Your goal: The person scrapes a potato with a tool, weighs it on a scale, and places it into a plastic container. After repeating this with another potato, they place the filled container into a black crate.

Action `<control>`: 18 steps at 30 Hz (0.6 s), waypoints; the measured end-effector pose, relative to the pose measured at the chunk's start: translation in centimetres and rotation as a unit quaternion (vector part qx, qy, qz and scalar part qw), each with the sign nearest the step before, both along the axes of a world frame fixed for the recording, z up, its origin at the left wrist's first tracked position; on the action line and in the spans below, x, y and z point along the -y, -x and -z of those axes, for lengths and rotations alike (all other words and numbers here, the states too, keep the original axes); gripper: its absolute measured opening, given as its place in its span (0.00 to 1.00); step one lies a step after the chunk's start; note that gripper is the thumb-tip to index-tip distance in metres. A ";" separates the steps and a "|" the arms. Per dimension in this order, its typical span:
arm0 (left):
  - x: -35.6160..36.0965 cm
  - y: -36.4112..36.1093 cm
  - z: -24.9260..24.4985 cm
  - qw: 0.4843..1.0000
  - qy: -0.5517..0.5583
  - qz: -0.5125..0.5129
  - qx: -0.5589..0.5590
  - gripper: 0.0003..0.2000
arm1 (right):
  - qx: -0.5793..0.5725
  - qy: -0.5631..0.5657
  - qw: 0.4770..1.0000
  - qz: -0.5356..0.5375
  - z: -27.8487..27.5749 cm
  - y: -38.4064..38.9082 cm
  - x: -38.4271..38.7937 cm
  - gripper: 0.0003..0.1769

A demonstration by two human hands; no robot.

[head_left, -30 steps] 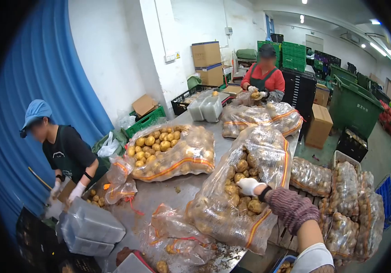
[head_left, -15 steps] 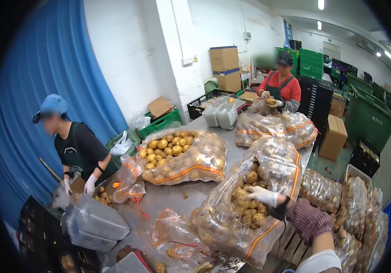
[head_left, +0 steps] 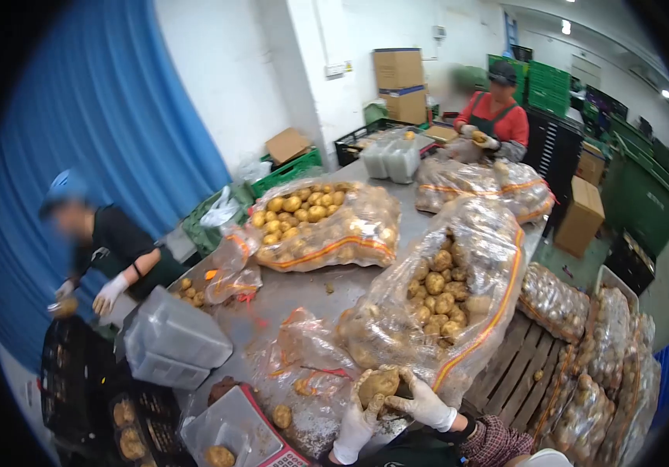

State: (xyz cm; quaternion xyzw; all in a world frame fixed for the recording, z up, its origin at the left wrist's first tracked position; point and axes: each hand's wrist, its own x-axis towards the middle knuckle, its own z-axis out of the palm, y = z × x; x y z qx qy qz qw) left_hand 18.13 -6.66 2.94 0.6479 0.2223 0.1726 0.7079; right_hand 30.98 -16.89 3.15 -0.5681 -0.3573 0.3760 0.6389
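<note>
A large brown potato [head_left: 380,386] is between my two white-gloved hands at the front edge of the metal table. My left hand [head_left: 359,416] has its fingers around the potato's left side. From the other side, my right hand [head_left: 426,401] grips it with thumb and fingers. Just beyond them lies a torn-open clear bag [head_left: 498,268], with loose potatoes [head_left: 437,292] showing through the opening. To the left, a clear plastic box [head_left: 229,420] with a potato [head_left: 218,457] inside rests on a pink-edged scale [head_left: 286,459]. Another single potato [head_left: 282,416] lies beside it.
A second opened potato bag [head_left: 334,241] lies mid-table, near crumpled plastic [head_left: 303,342] and stacked clear boxes [head_left: 175,338]. Co-workers stand at left [head_left: 128,253] and far side [head_left: 498,117]. Black crates [head_left: 70,373] are at lower left; filled bags [head_left: 607,342] and a pallet [head_left: 517,358] at right.
My right hand has come out of the opened bag to the table's front edge, where both hands now hold a potato. The left co-worker has leaned toward the black crates. My view has shifted slightly.
</note>
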 end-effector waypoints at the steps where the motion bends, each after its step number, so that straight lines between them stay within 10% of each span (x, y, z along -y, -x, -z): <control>1: 0.3 -0.2 0.0 0.999 -0.032 0.011 -0.029 0.29 | -0.018 0.007 1.000 0.025 -0.4 0.1 0.6 0.34; 4: 1.3 -2.0 2.6 0.992 -0.111 0.063 0.020 0.29 | 0.035 0.119 0.991 0.054 -0.2 -2.1 5.4 0.35; 6: 1.7 -3.3 3.3 0.954 -0.044 0.295 -0.029 0.44 | 0.015 0.098 0.991 0.085 2.0 -4.5 11.3 0.36; 8: 1.5 -5.6 2.2 0.927 -0.186 0.323 -0.025 0.30 | 0.076 0.281 0.956 0.046 -2.3 -6.2 16.9 0.34; 10: 1.1 -8.1 4.0 0.863 -0.453 0.194 0.116 0.32 | 0.337 0.557 0.748 -0.127 -3.4 -7.1 20.4 0.32; 12: -0.1 -10.2 2.5 0.819 -0.535 0.208 0.013 0.34 | 0.442 0.612 0.639 -0.148 -3.1 -7.6 21.3 0.32; 14: -1.5 -12.5 4.2 0.721 -0.654 0.221 -0.059 0.36 | 0.474 0.360 0.803 0.031 -1.9 -9.5 19.6 0.34; 18: -3.9 -14.0 4.5 0.662 -0.651 0.340 -0.146 0.31 | 0.593 0.221 0.773 0.050 -0.8 -14.3 9.0 0.36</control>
